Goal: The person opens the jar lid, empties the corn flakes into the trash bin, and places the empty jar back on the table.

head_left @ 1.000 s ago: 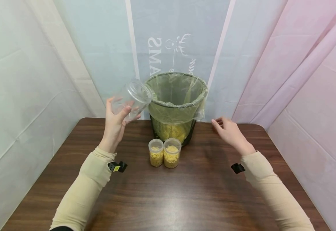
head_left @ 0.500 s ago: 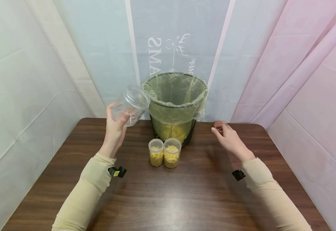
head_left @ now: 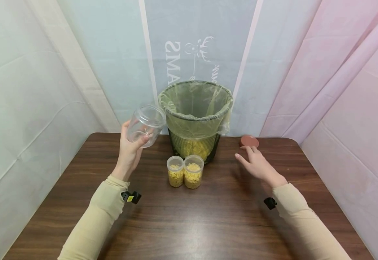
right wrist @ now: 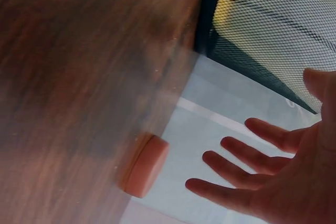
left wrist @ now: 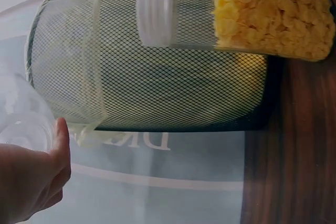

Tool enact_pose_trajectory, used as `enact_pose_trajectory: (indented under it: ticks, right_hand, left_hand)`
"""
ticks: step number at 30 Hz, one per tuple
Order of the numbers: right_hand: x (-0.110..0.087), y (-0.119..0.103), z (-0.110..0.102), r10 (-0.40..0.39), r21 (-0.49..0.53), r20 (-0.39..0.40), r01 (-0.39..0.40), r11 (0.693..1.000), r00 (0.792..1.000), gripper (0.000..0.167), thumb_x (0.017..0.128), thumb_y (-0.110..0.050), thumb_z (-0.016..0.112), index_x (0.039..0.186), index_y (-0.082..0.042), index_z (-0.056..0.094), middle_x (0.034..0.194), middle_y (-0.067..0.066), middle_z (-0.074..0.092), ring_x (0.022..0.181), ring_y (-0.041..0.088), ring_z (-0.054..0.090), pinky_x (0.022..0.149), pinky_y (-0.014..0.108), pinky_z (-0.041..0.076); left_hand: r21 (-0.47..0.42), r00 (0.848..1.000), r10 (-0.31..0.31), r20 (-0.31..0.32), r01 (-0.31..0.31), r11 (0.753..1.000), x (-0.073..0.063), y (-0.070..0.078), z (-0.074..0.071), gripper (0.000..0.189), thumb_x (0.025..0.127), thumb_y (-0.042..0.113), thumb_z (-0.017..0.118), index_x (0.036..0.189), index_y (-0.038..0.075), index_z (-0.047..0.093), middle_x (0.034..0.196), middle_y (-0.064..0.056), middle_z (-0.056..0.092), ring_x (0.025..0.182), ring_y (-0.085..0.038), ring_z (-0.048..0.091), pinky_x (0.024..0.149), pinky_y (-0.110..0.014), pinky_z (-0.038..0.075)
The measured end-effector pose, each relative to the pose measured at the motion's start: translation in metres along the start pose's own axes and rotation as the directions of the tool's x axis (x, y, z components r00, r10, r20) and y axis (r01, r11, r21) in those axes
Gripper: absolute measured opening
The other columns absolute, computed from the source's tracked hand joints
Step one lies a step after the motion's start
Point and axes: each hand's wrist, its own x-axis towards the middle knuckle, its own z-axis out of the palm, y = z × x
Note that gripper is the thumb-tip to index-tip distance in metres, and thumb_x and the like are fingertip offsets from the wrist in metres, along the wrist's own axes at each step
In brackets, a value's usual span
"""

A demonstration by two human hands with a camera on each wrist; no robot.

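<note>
A clear plastic jar [head_left: 148,121], lidless and without visible contents, tilts slightly toward the bin in my left hand [head_left: 130,150]; thumb and fingers wrap its lower part. In the left wrist view the jar [left wrist: 23,111] shows only partly at the edge. My right hand [head_left: 257,162] is over the table at the right with fingers spread and nothing in them. Just beyond its fingertips a reddish-brown round lid [head_left: 250,141] lies near the table's back edge. The right wrist view shows the lid [right wrist: 147,166] apart from the loose fingers [right wrist: 236,171].
A black mesh bin [head_left: 176,139] with a pale green liner stands at the table's back, yellow stuff low inside. Before it are two clear jars of yellow flakes, a left jar [head_left: 176,177] and a right jar [head_left: 193,177], side by side. Fabric walls surround the brown table [head_left: 189,224].
My right hand has let go of the lid and drawn back toward me, leaving it on the table. The jar in my left hand has come down and turned more upright, away from the bin.
</note>
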Motion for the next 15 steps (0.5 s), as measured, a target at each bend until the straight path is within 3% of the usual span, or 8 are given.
enact_pose_trajectory:
  ticks: [8, 15]
  right_hand:
    - [-0.006, 0.005, 0.007, -0.093, -0.03, -0.024, 0.092, 0.995, 0.995, 0.064, 0.097, -0.046, 0.046, 0.138, 0.003, 0.038, 0.138, 0.027, 0.038, 0.128, 0.047, 0.035, 0.102, 0.061, 0.031]
    - [-0.012, 0.009, 0.012, -0.123, -0.083, -0.004, 0.122, 0.989, 0.992, 0.068, 0.094, -0.05, 0.049, 0.138, 0.001, 0.039, 0.139, 0.024, 0.04, 0.129, 0.045, 0.035, 0.102, 0.06, 0.032]
  left_hand:
    - [0.023, 1.0, 0.014, -0.001, -0.014, 1.0, -0.007, -0.001, -0.007, 0.069, 0.077, -0.013, 0.066, 0.133, 0.015, 0.037, 0.127, -0.011, 0.047, 0.11, -0.025, 0.056, 0.087, -0.035, 0.053]
    - [0.064, 0.999, 0.028, -0.03, -0.026, 0.998, -0.014, -0.001, -0.015, 0.064, 0.078, 0.001, 0.074, 0.134, 0.008, 0.044, 0.121, -0.008, 0.056, 0.108, -0.023, 0.059, 0.089, -0.031, 0.052]
